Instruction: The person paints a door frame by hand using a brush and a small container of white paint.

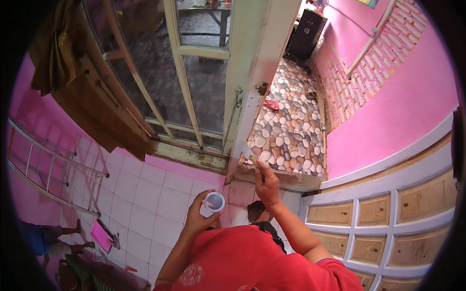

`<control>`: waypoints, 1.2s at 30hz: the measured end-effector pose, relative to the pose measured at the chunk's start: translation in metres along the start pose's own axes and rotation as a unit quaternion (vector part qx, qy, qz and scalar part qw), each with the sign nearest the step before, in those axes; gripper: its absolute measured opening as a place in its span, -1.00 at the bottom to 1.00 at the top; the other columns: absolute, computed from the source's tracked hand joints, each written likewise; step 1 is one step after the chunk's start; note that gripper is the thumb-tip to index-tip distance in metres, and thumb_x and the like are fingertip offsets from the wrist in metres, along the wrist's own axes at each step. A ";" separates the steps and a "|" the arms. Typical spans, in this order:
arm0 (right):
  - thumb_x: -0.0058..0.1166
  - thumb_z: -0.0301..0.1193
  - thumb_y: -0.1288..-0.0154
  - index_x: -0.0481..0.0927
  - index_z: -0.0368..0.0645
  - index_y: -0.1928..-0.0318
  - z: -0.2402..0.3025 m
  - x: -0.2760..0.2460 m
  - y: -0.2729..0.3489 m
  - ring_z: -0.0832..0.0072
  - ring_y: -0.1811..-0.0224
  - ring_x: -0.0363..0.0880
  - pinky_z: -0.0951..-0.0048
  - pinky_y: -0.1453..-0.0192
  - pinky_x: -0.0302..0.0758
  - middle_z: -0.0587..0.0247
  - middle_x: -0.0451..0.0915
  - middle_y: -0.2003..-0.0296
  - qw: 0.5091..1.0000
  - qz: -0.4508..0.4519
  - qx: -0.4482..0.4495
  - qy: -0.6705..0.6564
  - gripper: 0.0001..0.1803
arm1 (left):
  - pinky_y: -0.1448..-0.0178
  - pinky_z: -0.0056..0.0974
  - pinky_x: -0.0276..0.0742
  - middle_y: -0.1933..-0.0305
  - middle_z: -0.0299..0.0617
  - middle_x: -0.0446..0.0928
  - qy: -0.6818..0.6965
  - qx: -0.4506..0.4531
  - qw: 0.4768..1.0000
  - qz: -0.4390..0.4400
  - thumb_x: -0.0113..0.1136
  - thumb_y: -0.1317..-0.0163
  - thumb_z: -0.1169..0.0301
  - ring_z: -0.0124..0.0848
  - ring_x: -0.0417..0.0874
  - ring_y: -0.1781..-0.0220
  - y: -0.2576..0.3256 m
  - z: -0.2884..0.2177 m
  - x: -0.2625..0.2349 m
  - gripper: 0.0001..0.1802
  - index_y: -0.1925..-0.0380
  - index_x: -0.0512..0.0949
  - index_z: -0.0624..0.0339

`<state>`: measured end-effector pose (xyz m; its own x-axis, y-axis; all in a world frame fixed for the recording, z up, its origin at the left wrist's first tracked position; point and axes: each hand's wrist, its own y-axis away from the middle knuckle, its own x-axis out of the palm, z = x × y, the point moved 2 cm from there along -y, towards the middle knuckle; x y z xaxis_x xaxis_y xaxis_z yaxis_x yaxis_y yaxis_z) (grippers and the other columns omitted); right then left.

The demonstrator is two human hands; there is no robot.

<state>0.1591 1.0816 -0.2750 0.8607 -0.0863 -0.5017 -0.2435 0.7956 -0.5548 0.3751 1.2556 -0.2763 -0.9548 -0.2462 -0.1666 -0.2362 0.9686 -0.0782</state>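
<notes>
My left hand (196, 217) is wrapped round a small white plastic cup (221, 207), held upright in front of my chest. Inside it is a pale greyish-white liquid that looks like paint. Reaching forward, my right hand (268, 185) grips a small paintbrush (253, 159) with its fingers closed on the handle. The bristles are at the lower part of the pale door frame post (253, 104); whether they touch it I cannot tell. That post has chipped, stained patches and a dark hole higher up.
A glazed window (201, 97) with a brown curtain (57, 58) is on the left. Beyond the doorway lies a pebble-patterned floor (286, 131). A panelled door (374, 213) stands at right. A ladder (53, 169), a pink dustpan (101, 236) and another person's legs (65, 237) are at left.
</notes>
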 end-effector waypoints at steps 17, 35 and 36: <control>0.11 -0.41 -0.48 0.59 -0.08 -0.16 -0.090 0.077 0.062 0.04 0.02 0.71 0.15 -0.02 0.64 0.04 0.69 0.06 0.991 0.078 0.069 0.086 -0.71 | -0.46 -0.14 0.42 -0.37 -0.02 0.48 -0.023 -0.011 1.000 -0.004 0.56 -0.06 0.55 -0.24 0.50 -0.40 0.016 0.003 -0.013 -0.18 -0.34 0.37 0.28; 0.11 -0.50 -0.52 0.53 -0.32 -0.17 0.043 -0.044 0.014 0.59 0.21 0.68 0.53 0.22 0.55 0.19 0.67 0.23 0.917 0.176 0.263 -0.244 -0.71 | -0.46 -0.12 0.40 -0.38 -0.02 0.49 -0.010 0.007 1.000 -0.025 0.50 -0.06 0.47 -0.16 0.50 -0.43 -0.007 0.032 -0.022 -0.17 -0.38 0.39 0.19; 0.13 -0.55 -0.49 0.53 -0.33 -0.13 0.054 -0.053 0.011 0.57 0.24 0.68 0.53 0.19 0.57 0.20 0.66 0.22 0.914 0.175 0.244 -0.272 -0.73 | -0.47 -0.12 0.39 -0.39 -0.02 0.47 -0.007 0.010 1.000 -0.017 0.50 -0.06 0.47 -0.16 0.49 -0.44 -0.010 0.032 -0.021 -0.17 -0.39 0.38 0.19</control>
<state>0.1350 1.1271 -0.2184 0.8955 0.4304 -0.1132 -0.4327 0.9015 0.0044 0.4035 1.2504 -0.3036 -0.9436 -0.2797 -0.1770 -0.2648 0.9587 -0.1034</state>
